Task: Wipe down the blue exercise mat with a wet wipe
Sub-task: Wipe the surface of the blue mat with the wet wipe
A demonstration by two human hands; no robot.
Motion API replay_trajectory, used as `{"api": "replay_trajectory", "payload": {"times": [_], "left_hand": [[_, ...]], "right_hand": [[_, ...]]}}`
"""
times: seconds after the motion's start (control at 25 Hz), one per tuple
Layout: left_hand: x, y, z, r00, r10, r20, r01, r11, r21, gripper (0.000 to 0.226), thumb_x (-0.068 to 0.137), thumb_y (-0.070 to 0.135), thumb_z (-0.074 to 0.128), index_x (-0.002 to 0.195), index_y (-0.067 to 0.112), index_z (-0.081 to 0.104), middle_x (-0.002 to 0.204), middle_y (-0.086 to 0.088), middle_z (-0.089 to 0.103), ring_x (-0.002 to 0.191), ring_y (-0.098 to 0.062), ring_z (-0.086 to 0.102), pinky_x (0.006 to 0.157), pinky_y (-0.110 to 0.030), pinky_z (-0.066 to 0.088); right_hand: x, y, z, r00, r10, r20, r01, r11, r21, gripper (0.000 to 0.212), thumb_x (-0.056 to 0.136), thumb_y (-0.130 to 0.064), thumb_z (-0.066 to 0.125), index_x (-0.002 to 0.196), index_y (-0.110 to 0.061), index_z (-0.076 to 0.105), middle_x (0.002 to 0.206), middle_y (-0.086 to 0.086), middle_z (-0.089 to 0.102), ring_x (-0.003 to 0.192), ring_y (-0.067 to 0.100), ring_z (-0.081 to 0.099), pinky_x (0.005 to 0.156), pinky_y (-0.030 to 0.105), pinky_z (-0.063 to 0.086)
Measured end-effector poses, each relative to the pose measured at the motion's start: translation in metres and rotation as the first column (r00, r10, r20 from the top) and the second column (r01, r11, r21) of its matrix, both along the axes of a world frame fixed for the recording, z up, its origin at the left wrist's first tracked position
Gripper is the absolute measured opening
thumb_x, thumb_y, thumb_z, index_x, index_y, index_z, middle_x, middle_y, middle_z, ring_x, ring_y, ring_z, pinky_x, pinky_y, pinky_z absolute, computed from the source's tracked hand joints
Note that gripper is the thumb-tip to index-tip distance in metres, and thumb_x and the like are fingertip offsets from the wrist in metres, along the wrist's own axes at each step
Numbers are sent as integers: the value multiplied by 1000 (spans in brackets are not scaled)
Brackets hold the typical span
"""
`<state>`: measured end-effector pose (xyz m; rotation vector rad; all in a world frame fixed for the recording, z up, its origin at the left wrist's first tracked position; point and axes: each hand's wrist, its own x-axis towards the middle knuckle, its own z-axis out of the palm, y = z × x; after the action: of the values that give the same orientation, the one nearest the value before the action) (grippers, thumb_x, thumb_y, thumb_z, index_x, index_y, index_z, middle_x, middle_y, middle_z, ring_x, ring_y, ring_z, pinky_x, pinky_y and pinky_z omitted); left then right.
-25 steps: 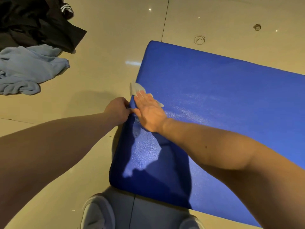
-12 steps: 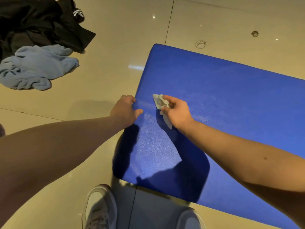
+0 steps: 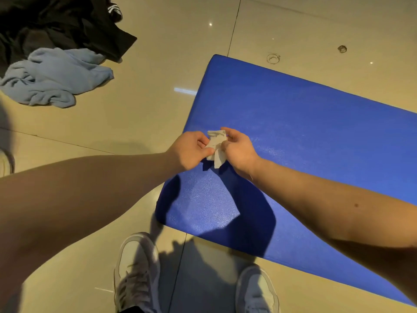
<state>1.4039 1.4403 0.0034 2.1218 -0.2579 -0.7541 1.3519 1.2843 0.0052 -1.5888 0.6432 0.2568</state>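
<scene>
The blue exercise mat (image 3: 304, 141) lies flat on the tiled floor, its short end toward me. Both hands hover just above the mat near its left edge. A crumpled white wet wipe (image 3: 216, 146) hangs between them, lifted off the mat. My left hand (image 3: 190, 151) pinches the wipe's left side with its fingertips. My right hand (image 3: 239, 149) grips the wipe's right side, fingers curled around it. The wipe's lower corner dangles below the hands.
A light blue cloth (image 3: 56, 77) and dark black clothing (image 3: 63, 23) lie in a heap on the floor at the upper left. My two white sneakers (image 3: 137, 272) stand at the mat's near edge. Two small round marks (image 3: 273, 58) dot the floor beyond the mat.
My right hand lifted the wipe off the mat. My left hand left the mat's edge and took hold of the wipe too.
</scene>
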Motion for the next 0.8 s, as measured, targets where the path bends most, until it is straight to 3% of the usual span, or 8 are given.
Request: {"api": "replay_trajectory", "payload": {"times": [0.08, 0.2, 0.32, 0.44, 0.52, 0.6, 0.68, 0.8], "left_hand": [[-2, 7, -1, 998, -18, 65, 15, 998, 57, 7, 88, 15, 73, 89, 14, 66, 73, 5, 66, 63, -9, 58, 65, -21, 46], [-2, 18, 0, 999, 3, 46, -6, 998, 58, 8, 87, 9, 65, 83, 16, 65, 68, 1, 64, 55, -12, 52, 55, -22, 43], [0, 23, 3, 999, 22, -33, -21, 999, 27, 10, 88, 5, 62, 87, 13, 66, 73, -9, 64, 59, -17, 53, 49, -21, 43], [1, 24, 4, 999, 10, -31, -9, 1000, 28, 11, 89, 4, 62, 88, 13, 67, 75, -9, 66, 61, -15, 55, 50, -18, 44], [3, 25, 0, 999, 9, -40, -8, 1000, 20, 12, 89, 4, 63, 86, 15, 67, 76, -9, 67, 60, -14, 57, 56, -22, 48], [5, 25, -5, 998, 16, -58, -16, 1000, 9, 12, 89, 4, 65, 86, 15, 68, 75, -9, 67, 62, -16, 58, 62, -28, 50], [8, 25, -10, 998, 15, -58, -15, 1000, 4, 8, 89, 4, 66, 90, 12, 69, 75, -12, 68, 63, -17, 59, 65, -32, 51], [11, 21, -15, 998, -1, -63, 1, 1000, -6, 5, 90, 5, 67, 92, 9, 69, 75, -14, 69, 64, -17, 60, 67, -34, 52]], "right_hand": [[-4, 5, 1, 995, 97, 23, -93, 986, -141, 35, 89, 5, 49, 114, -12, 66, 104, 6, 72, 87, 16, 68, 77, 32, 60], [-5, 5, 4, 980, 199, 7, -189, 939, -289, 13, 85, -2, 64, 90, -13, 68, 85, 4, 72, 71, 12, 63, 70, 34, 56], [-5, 4, 5, 986, 165, -9, -165, 985, -47, 24, 83, -2, 72, 101, -14, 62, 97, 5, 73, 85, 17, 71, 73, 28, 59], [-6, 4, -4, 980, 188, -61, -180, 978, 109, 45, 81, 2, 75, 119, -12, 56, 107, 20, 71, 94, 35, 72, 81, 51, 60], [-6, 3, -10, 980, 177, -90, -163, 975, 148, 38, 83, 2, 74, 117, -8, 60, 103, 26, 70, 84, 44, 70, 72, 59, 59], [-4, -1, -11, 983, 138, -119, -115, 976, 183, 29, 85, 1, 73, 112, 2, 62, 91, 27, 70, 70, 42, 67, 61, 52, 58], [-1, -6, -12, 982, 119, -145, -94, 981, 169, 26, 85, -1, 73, 106, 8, 62, 83, 22, 70, 67, 36, 66, 60, 44, 56], [4, -13, -15, 979, 119, -163, -83, 973, 215, 13, 85, 2, 72, 94, 0, 62, 81, 18, 70, 70, 30, 67, 58, 34, 56]]}}
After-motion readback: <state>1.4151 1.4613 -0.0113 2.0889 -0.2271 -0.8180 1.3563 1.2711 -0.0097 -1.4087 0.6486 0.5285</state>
